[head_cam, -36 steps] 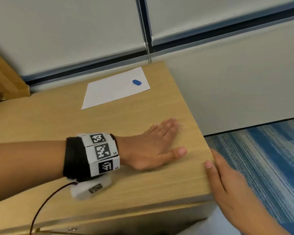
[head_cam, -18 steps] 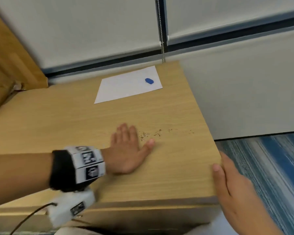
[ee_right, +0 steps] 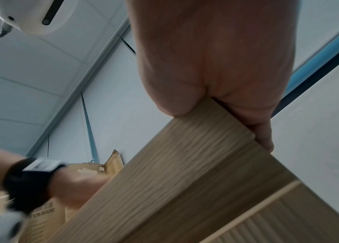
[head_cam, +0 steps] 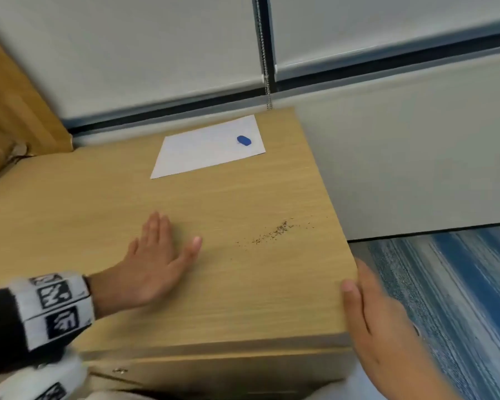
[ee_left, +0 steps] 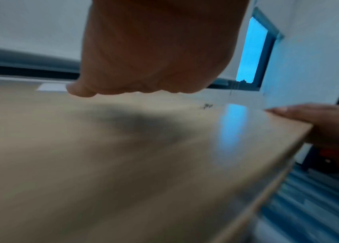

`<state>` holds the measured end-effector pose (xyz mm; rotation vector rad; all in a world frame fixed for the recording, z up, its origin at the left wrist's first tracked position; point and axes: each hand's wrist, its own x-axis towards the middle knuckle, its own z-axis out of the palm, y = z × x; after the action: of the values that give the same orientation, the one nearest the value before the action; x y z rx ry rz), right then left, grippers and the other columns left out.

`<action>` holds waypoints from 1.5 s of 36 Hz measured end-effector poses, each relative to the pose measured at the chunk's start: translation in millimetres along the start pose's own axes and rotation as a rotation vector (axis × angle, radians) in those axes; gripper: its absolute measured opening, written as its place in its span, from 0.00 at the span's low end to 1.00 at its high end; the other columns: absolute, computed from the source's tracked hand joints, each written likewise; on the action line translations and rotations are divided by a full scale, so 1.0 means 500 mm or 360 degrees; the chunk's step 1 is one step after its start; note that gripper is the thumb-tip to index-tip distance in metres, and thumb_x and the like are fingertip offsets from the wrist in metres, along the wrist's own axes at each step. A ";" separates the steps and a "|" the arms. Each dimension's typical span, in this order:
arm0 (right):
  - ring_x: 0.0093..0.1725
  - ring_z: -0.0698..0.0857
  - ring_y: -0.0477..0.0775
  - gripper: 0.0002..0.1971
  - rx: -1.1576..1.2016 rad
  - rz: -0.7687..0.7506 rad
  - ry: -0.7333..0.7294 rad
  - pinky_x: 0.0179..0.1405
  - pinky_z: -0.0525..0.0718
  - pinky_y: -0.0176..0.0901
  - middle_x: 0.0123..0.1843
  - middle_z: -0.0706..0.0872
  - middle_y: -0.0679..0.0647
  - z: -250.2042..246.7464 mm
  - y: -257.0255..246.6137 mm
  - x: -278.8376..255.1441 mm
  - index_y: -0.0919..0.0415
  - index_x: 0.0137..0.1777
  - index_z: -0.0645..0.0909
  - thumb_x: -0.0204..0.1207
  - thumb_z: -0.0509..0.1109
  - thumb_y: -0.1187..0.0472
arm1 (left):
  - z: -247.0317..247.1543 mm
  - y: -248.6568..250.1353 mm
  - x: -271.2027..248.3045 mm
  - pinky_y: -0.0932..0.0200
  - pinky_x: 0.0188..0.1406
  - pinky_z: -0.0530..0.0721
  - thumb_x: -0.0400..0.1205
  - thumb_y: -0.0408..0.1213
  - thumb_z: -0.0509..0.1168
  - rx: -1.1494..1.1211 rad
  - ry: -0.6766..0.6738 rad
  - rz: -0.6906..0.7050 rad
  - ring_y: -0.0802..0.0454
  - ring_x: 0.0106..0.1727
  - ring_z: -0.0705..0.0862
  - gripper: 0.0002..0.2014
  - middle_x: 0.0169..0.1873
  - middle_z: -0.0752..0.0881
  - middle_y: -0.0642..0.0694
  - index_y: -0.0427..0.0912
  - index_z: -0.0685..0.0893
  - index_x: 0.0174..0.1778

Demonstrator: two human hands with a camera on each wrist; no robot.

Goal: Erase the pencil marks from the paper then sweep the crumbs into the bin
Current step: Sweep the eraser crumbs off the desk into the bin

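Note:
A white sheet of paper (head_cam: 210, 147) lies at the far end of the wooden desk (head_cam: 127, 203), with a blue eraser (head_cam: 244, 140) on its right part. Dark eraser crumbs (head_cam: 274, 232) are strewn near the desk's right edge; in the left wrist view the crumbs (ee_left: 207, 106) are a small dark cluster. My left hand (head_cam: 153, 264) lies flat and open on the desk, left of the crumbs. My right hand (head_cam: 378, 321) is held open against the desk's right front corner, thumb on top; the right wrist view shows the hand (ee_right: 222, 78) cupped at the edge. No bin is in view.
A white wall panel (head_cam: 416, 140) stands right of the desk, with blue striped carpet (head_cam: 459, 298) below. A blind's bead chain (head_cam: 264, 53) hangs behind the paper. A cardboard box (ee_right: 45, 212) marked TISSUE stands to the left.
My left hand has drawn back to the left across the desk, uncovering a trail of crumbs near the right edge. The right hand has stayed at the desk's corner.

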<state>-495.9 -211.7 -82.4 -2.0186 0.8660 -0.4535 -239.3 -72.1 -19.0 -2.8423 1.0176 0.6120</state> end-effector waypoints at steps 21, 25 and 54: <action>0.44 0.84 0.45 0.31 -0.0030 0.0077 -0.0019 0.43 0.81 0.45 0.48 0.84 0.44 -0.004 0.001 -0.002 0.44 0.75 0.62 0.74 0.37 0.37 | -0.003 0.320 0.014 0.50 0.83 0.35 0.71 0.70 0.27 -0.0256 -0.0249 0.0807 0.52 0.81 0.26 0.49 0.80 0.23 0.45 0.38 0.26 0.81; 0.45 0.83 0.40 0.25 -0.0004 -0.0032 -0.0010 0.40 0.80 0.36 0.48 0.83 0.40 0.000 0.012 0.002 0.46 0.70 0.66 0.78 0.41 0.40 | -0.010 0.186 0.031 0.48 0.83 0.37 0.65 0.76 0.24 -0.0235 -0.0028 0.0388 0.51 0.83 0.28 0.56 0.81 0.25 0.44 0.38 0.27 0.81; 0.47 0.79 0.30 0.20 0.0045 0.0068 -0.0016 0.37 0.77 0.24 0.46 0.80 0.38 0.000 0.013 0.007 0.44 0.74 0.62 0.83 0.47 0.48 | 0.003 0.205 0.040 0.51 0.84 0.39 0.66 0.73 0.29 -0.0344 -0.0011 0.0256 0.49 0.85 0.34 0.55 0.84 0.31 0.43 0.37 0.32 0.84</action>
<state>-496.2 -217.0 -87.9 -1.9711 0.8900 -0.4292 -289.3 -163.6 -20.3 -2.9558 1.2606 0.7902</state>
